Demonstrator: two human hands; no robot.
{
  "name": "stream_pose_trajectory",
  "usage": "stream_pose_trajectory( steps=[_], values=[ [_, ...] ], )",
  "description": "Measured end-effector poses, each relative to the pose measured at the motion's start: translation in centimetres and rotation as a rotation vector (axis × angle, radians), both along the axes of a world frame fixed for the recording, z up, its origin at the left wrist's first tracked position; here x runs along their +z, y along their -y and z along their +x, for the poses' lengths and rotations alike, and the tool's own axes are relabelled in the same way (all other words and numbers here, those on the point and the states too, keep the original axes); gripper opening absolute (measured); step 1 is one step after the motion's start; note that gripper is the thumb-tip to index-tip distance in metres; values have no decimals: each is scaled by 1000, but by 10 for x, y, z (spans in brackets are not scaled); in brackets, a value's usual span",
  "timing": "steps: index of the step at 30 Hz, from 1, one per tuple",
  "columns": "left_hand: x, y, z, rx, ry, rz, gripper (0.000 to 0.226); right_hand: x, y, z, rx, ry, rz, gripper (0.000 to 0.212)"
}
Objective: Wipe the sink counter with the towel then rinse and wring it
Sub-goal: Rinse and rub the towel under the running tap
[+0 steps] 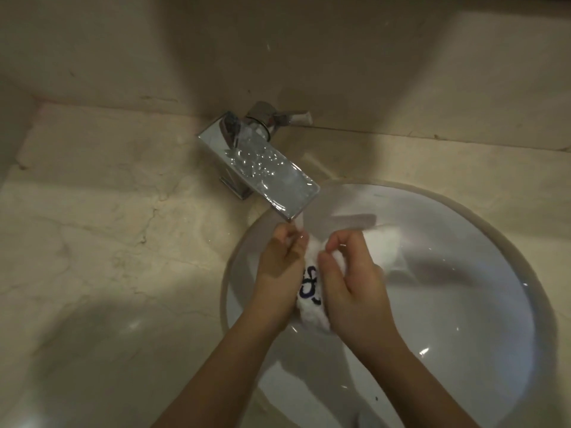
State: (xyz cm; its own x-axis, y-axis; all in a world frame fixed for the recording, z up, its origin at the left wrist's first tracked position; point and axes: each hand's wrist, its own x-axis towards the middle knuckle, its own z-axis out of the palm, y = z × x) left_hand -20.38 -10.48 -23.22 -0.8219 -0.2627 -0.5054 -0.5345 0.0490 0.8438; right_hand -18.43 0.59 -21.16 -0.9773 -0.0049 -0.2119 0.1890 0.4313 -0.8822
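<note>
A white towel (311, 291) with dark blue lettering is bunched up between both my hands over the white round sink (463, 230). My left hand (279, 270) grips its left side and my right hand (349, 279) grips its right side. The bundle sits just below the spout of the chrome waterfall faucet (262, 168), and water runs over the spout's flat top. A thin stream falls onto the towel's upper end near my left fingers. The beige marble counter (108, 211) surrounds the sink.
The faucet's lever handle (287, 117) points right, close to the marble back wall (278, 41). A side wall (12, 118) closes the counter on the left. The counter's near left part lies in shadow.
</note>
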Motion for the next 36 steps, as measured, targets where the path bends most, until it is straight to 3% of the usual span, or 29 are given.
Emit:
stream_pose_trajectory(
  steps=[3, 6, 11, 15, 18, 21, 24, 26, 29, 32, 34, 36],
  values=[
    [3, -5, 11, 31, -103, -131, 6, -21, 7, -34, -81, 77, 23, 11],
    [4, -7, 16, -1, -163, -218, 13, -40, 10, -61, -90, 259, -97, 12],
    [11, 4, 9, 55, -123, -180, 13, -10, 4, -12, -65, 112, -170, 15],
    [13, 12, 7, 70, -91, 69, 16, 5, 7, -3, 0, 23, -143, 16],
    [15, 8, 14, 80, -149, -33, 18, -10, 13, -28, -56, 46, -103, 13],
    [18, 0, 26, 85, -233, -185, 8, -32, 18, -57, -50, 187, -174, 14],
    [20, 3, 27, 77, -190, -216, 12, -41, 21, -62, -7, 233, -170, 12],
    [17, 7, 29, 116, -144, -65, 11, -38, 18, -58, -27, 234, -214, 13],
    [7, 8, 41, 232, 63, 177, 25, -31, 3, -53, -166, 379, -520, 13],
    [1, 8, 50, 399, 348, 748, 75, -29, -20, -45, -220, 491, -873, 20],
    [3, 14, 48, 322, 480, 1090, 86, -30, -30, -42, -209, 523, -1015, 32],
    [3, 22, 40, 236, 528, 1225, 91, -31, -38, -38, -177, 536, -1035, 37]
  ],
)
